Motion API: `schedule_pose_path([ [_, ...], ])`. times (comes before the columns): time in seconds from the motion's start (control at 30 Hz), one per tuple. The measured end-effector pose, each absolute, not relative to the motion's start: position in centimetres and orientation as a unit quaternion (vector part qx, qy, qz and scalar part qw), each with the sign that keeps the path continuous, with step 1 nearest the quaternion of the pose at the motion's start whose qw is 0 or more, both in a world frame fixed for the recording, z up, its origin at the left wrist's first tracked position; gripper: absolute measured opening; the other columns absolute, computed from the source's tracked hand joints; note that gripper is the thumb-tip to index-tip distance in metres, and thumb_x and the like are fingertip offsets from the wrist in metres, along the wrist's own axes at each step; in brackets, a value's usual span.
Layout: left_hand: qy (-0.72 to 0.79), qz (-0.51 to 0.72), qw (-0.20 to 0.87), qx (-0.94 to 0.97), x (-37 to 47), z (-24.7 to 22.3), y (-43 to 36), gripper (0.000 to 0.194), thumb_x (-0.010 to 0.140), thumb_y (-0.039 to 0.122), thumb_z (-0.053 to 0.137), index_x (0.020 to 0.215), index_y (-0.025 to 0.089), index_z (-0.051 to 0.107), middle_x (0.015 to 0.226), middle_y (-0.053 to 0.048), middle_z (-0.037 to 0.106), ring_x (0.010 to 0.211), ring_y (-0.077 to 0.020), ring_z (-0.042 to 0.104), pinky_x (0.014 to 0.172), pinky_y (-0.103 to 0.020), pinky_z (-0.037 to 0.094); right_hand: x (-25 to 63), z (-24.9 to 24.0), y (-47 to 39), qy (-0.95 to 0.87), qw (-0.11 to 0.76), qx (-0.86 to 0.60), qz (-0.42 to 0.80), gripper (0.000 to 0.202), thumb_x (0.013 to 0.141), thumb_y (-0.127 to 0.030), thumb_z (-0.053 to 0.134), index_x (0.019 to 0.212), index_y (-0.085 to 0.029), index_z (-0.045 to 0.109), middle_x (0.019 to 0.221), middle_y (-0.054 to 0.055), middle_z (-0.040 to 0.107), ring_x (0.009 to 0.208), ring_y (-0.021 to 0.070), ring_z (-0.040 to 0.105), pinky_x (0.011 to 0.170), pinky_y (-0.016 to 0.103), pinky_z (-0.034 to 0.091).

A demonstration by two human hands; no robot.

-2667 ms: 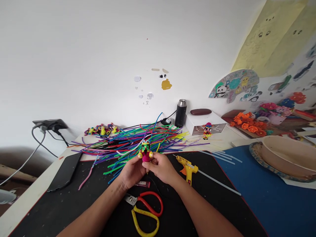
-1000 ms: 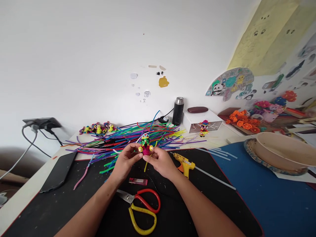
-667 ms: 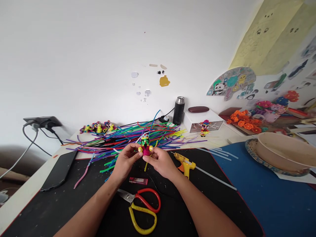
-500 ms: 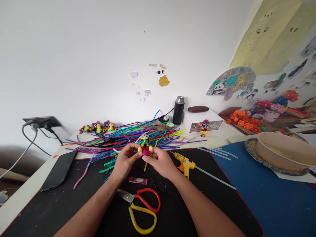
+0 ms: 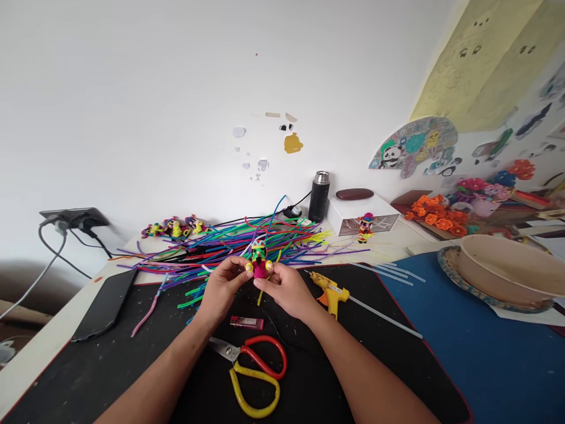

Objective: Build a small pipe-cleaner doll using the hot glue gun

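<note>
A small pipe-cleaner figure (image 5: 260, 270), with a green face, black beard, magenta body and yellow arms, is held upright above the black mat. My left hand (image 5: 226, 285) pinches its left side between thumb and fingers. On the other side, my right hand (image 5: 290, 288) grips it the same way. Behind the figure spreads a heap of coloured pipe cleaners (image 5: 212, 250). Below my hands lie a pink lighter (image 5: 246, 323) and scissors (image 5: 256, 377) with one red and one yellow handle. A yellow glue gun (image 5: 330, 294) with a long glue stick rests to the right.
At the left is a black phone (image 5: 106, 305). A black flask (image 5: 319, 197) and a white box (image 5: 364, 213) stand by the wall, with another figure (image 5: 365, 228) before the box. Loose glue sticks (image 5: 392, 272) and a large bowl (image 5: 512, 271) are at the right.
Both hands still hold the figure in nearly the same place. Only a very slight shift of the whole view shows.
</note>
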State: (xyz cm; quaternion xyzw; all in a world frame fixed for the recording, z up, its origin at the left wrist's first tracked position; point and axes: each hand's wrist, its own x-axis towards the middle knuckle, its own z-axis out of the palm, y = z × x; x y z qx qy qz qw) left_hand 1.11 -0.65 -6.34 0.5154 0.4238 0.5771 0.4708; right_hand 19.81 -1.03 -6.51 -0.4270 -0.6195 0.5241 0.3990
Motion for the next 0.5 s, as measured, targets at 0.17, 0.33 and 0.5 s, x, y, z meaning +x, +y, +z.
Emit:
schedule_pose_path([
  [0.17,0.423,0.579,0.470,0.514,1.16,-6.28,-0.77,0.025,0.072,0.036,0.092,0.085,0.022,0.076,0.086,-0.001,0.072,0.081,-0.0185,0.065,0.080,-0.030,0.052,19.85,-6.32,-1.07,-0.626,0.398,-0.420,0.523,0.028,0.085,-0.043,0.075,0.090,-0.018,0.063,0.066,-0.007,0.043,0.059,0.0116,0.036,0.053,0.026,0.026],
  [0.33,0.424,0.579,0.466,0.518,1.04,-6.37,-0.72,0.025,0.072,0.036,0.092,0.085,0.022,0.076,0.086,-0.002,0.073,0.081,-0.0193,0.065,0.080,-0.031,0.053,19.83,-6.63,-0.90,-0.634,0.401,-0.412,0.517,0.025,0.086,-0.040,0.076,0.092,-0.018,0.066,0.068,-0.006,0.043,0.061,0.0116,0.036,0.054,0.026,0.026],
  [0.5,0.420,0.579,0.470,0.517,1.10,-6.33,-0.65,0.025,0.072,0.035,0.093,0.084,0.021,0.077,0.086,-0.002,0.072,0.081,-0.0188,0.065,0.080,-0.031,0.053,19.82,-7.04,-0.78,-0.646,0.393,-0.418,0.503,0.025,0.087,-0.040,0.075,0.096,-0.018,0.068,0.069,-0.006,0.045,0.061,0.0118,0.037,0.056,0.025,0.027],
])
